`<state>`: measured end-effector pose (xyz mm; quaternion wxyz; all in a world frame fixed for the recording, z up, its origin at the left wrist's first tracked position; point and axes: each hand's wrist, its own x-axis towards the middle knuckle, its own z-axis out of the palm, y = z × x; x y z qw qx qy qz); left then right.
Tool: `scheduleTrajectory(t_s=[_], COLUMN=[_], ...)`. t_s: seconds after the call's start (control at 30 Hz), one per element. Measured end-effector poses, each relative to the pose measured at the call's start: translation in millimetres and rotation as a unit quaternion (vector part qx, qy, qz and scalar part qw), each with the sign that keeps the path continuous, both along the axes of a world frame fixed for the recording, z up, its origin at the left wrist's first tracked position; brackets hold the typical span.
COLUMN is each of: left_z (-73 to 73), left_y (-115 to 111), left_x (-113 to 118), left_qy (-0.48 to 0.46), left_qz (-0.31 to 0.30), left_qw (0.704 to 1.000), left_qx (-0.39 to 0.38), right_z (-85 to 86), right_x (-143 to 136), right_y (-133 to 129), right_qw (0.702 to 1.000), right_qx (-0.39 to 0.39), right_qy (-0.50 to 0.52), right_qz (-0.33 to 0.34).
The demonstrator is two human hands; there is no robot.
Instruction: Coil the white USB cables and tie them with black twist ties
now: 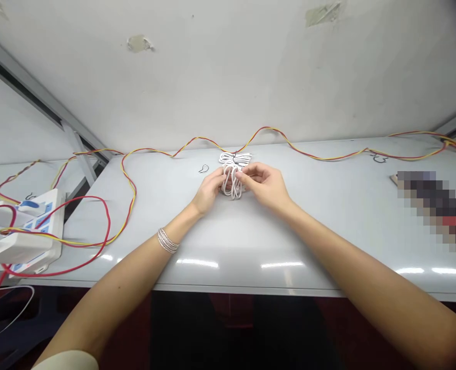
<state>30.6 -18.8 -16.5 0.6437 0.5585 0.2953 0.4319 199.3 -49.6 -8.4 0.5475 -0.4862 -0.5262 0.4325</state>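
Between my two hands is a coiled white cable [232, 189], its loops hanging toward me. My left hand [209, 191] grips it from the left side, fingers curled behind the loops. From the right, my right hand [264, 184] pinches the bundle with thumb and forefinger. Just beyond lies another bundled white cable [230, 158] with a dark tie around its middle; whether it touches the held one I cannot tell. A thin black twist tie [204, 168] rests on the table to the left of the bundles.
Red and yellow twisted wires [201, 137] run along the wall at the back of the grey table [320, 205]. A white power strip [54, 216] with plugs and a looping red cable [108, 221] sits at left. A pixelated object [436, 205] lies at right, near another black tie [380, 159].
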Motion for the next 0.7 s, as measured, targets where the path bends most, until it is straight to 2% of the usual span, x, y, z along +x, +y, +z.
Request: scheduleTrajectory(t_s=[0.1, 0.23, 0.3, 0.43, 0.53, 0.7], left_z=[-0.2, -1.1, -2.1, -1.4, 1.7, 3.8], left_y=[-1.0, -5.2, -6.7, -6.5, -6.1, -5.8], left_x=[0.5, 1.6, 2.6, 4.3, 3.4, 0.7], left_qy=[0.001, 0.049, 0.060, 0.044, 0.036, 0.031], left_qz=[-0.001, -0.021, -0.018, 0.012, 0.005, -0.011], left_qw=[1.000, 0.997, 0.996, 0.998, 0.999, 0.996], left_qx=[0.001, 0.063, 0.069, 0.046, 0.019, -0.088], right_z=[2.4, 4.6, 5.5, 5.2, 3.1, 2.3], right_x=[-0.9, -2.2, -1.9, 0.5, 1.6, 0.9], right_y=[-0.5, -1.7, -2.3, -2.4, -1.4, -0.9], right_qw=[1.000, 0.999, 0.998, 0.997, 0.996, 0.994], right_qx=[-0.007, -0.032, -0.048, -0.040, -0.042, -0.053], right_qy=[0.008, 0.029, 0.039, 0.033, 0.039, 0.048], right_qz=[0.000, 0.015, 0.030, 0.059, 0.068, 0.088])
